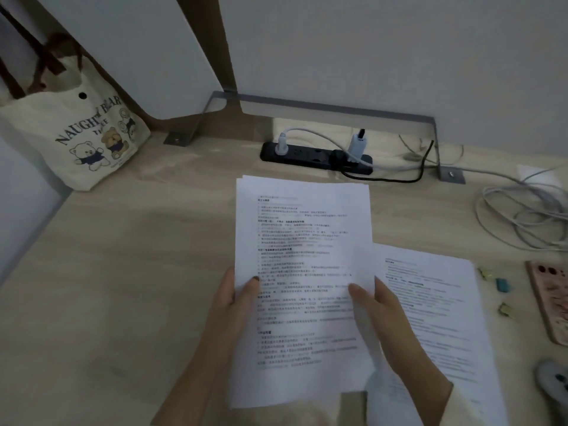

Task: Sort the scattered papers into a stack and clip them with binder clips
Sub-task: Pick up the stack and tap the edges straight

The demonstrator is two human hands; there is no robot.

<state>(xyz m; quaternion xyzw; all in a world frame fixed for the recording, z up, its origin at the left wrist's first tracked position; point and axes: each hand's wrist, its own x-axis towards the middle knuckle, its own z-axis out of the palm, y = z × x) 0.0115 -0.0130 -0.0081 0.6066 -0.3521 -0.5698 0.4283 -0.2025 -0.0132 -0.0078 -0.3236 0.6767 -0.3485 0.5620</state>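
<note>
Head view: left hand (232, 298) and right hand (376, 302) both pinch the papers (302, 272) — thumbs on top (fingers behind).

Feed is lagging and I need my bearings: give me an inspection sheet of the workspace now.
Surface: pale wood desk.
Job's things: stack held in both hands; one sheet flat at its right, left edge hidden behind the stack; three clips loose right of the sheet, none on paper.
Clutter: tote bag back left; pink tray at right edge; grey device front right, kind unclear.
Grippers: left hand and right hand each grip a side of the stack, thumbs on top.
Cables: power strip at back, plugs in; cable coiled back right.
Surroundings: white wall; metal bracket along its foot.
</note>
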